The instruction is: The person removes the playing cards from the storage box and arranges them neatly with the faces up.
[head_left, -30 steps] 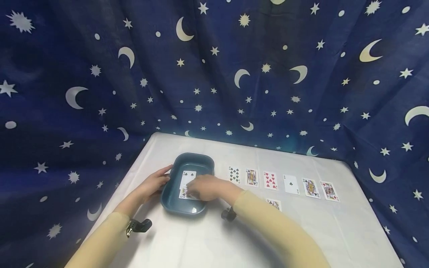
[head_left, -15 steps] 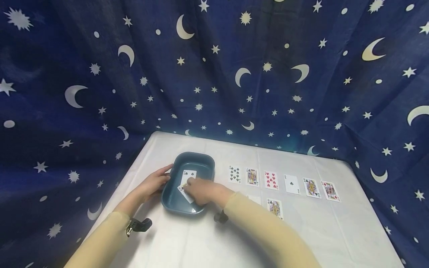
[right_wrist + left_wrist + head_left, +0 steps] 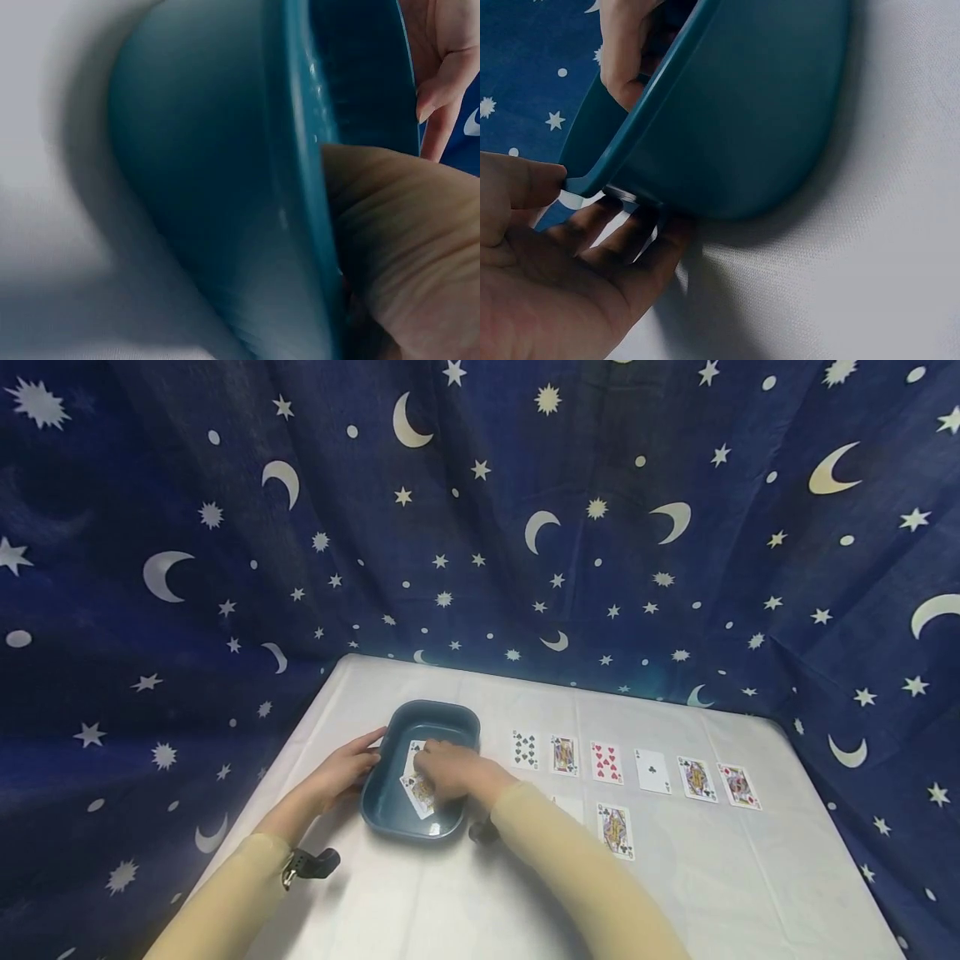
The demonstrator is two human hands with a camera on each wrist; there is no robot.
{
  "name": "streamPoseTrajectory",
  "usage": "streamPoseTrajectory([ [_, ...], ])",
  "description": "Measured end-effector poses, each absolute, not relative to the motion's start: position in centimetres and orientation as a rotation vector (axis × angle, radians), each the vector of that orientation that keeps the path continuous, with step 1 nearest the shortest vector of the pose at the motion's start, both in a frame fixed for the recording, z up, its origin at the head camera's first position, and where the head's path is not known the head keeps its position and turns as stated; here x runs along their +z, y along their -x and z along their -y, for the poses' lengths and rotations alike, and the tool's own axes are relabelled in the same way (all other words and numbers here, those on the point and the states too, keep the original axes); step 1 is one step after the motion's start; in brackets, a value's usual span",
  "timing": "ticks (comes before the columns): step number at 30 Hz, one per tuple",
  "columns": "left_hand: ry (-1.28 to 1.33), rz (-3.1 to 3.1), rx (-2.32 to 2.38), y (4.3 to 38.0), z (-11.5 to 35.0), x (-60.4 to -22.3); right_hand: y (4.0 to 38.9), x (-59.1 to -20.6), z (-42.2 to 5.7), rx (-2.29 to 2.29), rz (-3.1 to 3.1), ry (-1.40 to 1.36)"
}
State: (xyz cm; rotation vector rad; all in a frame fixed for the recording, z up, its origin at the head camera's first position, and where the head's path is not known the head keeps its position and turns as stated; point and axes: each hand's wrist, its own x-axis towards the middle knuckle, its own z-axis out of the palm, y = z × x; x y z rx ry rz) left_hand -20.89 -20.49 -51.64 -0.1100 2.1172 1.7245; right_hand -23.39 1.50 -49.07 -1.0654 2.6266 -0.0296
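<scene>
A dark teal tray (image 3: 386, 810) with raised walls stands on the left of the table. My left hand (image 3: 337, 778) grips its left side; in the left wrist view, the thumb lies at the rim and the fingers reach the outer wall. My right hand (image 3: 452, 772) is down inside the tray with bent fingers, over two visible playing cards. One is a white card (image 3: 414, 750), partly covered by the hand. Below it a face card (image 3: 422, 800) lies askew, its right edge close under the hand. The right fingertips are hidden in every view.
Right of the tray, several face-up cards form a row, from a ten of spades (image 3: 525, 750) to a red-suited face card (image 3: 739, 787). A queen (image 3: 616, 831) lies nearer, beside a card (image 3: 570, 807) half hidden by the right sleeve. A starry curtain (image 3: 480, 527) surrounds the table.
Inside the tray the face card has turned askew and more of it shows. My right hand has shifted slightly away from me, over the white card. The left hand keeps its place.
</scene>
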Motion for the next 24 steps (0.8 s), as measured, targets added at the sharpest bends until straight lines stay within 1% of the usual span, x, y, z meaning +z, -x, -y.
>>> streamPoseTrajectory([
  [10,0.092,-2.16,1.669,20.85,20.53,-51.63,24.03,-49.75,-1.52,-0.059,-2.641,1.029],
  [24,0.12,-2.152,1.674,20.94,20.38,-51.61,23.14,-49.62,-2.11,0.069,-2.674,1.163],
])
